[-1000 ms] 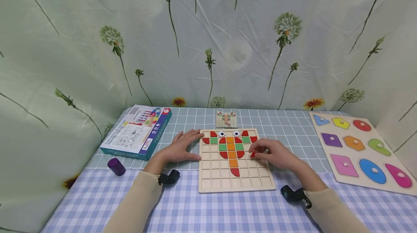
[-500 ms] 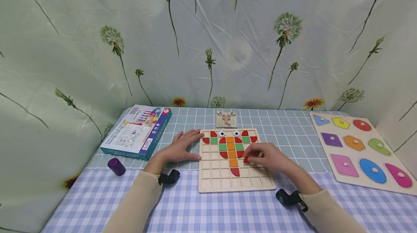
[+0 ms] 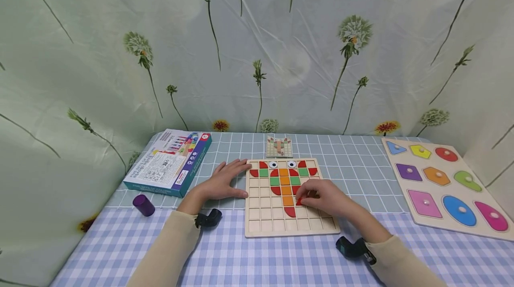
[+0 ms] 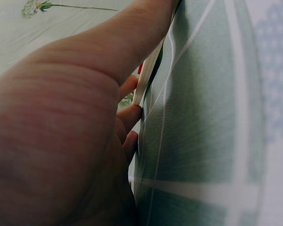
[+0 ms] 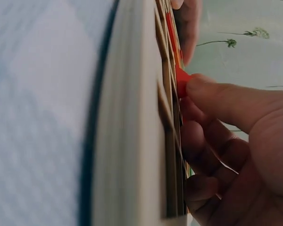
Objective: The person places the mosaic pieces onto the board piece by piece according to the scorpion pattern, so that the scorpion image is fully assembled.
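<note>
A wooden grid board (image 3: 265,226) lies on the table with red, green and orange tiles and two eye tiles set in its squares. My right hand (image 3: 327,197) is over the board's right half, pinching a red tile (image 5: 182,81) between thumb and fingers. In the head view that red tile sits just right of the lowest orange tile (image 3: 287,201), above the red quarter-round tile (image 3: 289,212). My left hand (image 3: 222,182) rests at the board's left edge, fingers spread, fingertips and thumb touching the edge.
Behind the board lies a small picture card (image 3: 279,147) with a similar pattern. A flat box (image 3: 168,162) and a purple cylinder (image 3: 143,205) are at the left. On the right lies a wooden knob puzzle (image 3: 437,193) with colored shapes.
My right hand has moved left and slightly nearer across the board, carrying the red tile from the right columns to beside the orange column. The left hand has stayed still.
</note>
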Available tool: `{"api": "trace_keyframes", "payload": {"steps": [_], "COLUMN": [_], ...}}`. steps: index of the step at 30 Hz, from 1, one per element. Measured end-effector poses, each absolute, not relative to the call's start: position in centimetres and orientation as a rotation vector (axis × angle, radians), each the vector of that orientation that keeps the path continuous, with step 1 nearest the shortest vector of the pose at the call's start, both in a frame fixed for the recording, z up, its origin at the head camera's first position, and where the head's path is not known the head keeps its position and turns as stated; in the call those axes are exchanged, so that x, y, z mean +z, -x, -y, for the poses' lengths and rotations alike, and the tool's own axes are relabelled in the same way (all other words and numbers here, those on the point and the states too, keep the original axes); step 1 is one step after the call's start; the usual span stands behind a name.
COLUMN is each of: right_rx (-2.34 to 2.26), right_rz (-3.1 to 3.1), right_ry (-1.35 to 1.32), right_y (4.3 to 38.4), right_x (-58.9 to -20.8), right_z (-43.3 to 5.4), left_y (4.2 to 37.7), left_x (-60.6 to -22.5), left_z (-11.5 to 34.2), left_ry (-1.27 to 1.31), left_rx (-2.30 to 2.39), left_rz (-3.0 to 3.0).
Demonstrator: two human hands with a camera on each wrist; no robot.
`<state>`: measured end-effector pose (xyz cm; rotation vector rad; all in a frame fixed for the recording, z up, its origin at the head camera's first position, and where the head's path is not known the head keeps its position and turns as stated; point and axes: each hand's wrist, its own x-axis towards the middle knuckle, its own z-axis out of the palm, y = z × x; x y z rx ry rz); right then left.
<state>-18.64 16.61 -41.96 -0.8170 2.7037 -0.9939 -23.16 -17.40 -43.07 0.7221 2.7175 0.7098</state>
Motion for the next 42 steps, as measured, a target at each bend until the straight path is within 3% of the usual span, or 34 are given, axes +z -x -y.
{"api": "trace_keyframes", "payload": {"steps": [42], "right_rx": [-0.988], "right_rz": [-2.712], "right_ry": [0.88], "right_y": [18.52], "right_x": [-42.05], "right_z": [-16.47], "left_y": [22.9], "left_x": [-42.99], "left_z": [17.41], "left_ry": [-0.707], "left_rx": [0.714], "left_rz": [-2.721]}}
